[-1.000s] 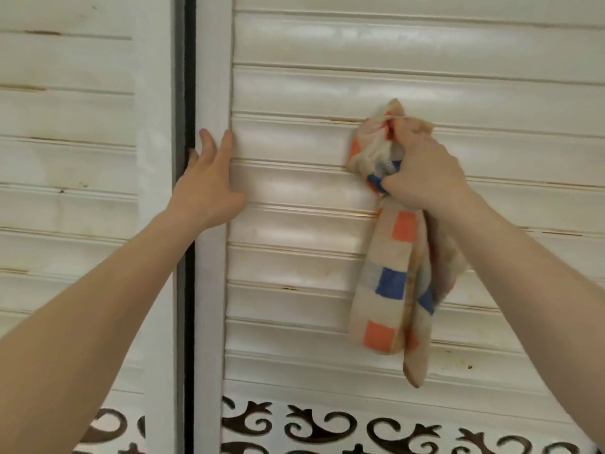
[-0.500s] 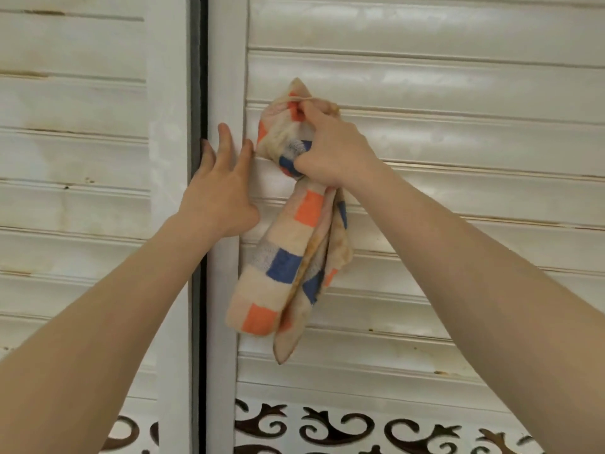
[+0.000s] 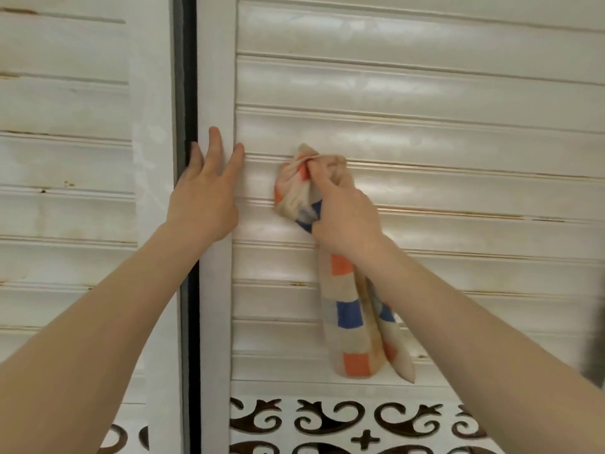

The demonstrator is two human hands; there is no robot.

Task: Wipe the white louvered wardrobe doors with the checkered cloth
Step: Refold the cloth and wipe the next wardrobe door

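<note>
We see the left hand (image 3: 204, 198) laid flat, fingers straight, on the upright frame (image 3: 216, 77) of the right louvered door (image 3: 458, 126), just beside the dark gap (image 3: 189, 93) that parts it from the left louvered door (image 3: 65, 158); the right hand (image 3: 343, 217) grips the bunched top of the checkered cloth (image 3: 347, 322) and presses it to a slat; the rest of the cloth hangs down the slats, ending just above the scrollwork panel (image 3: 327, 421).
</note>
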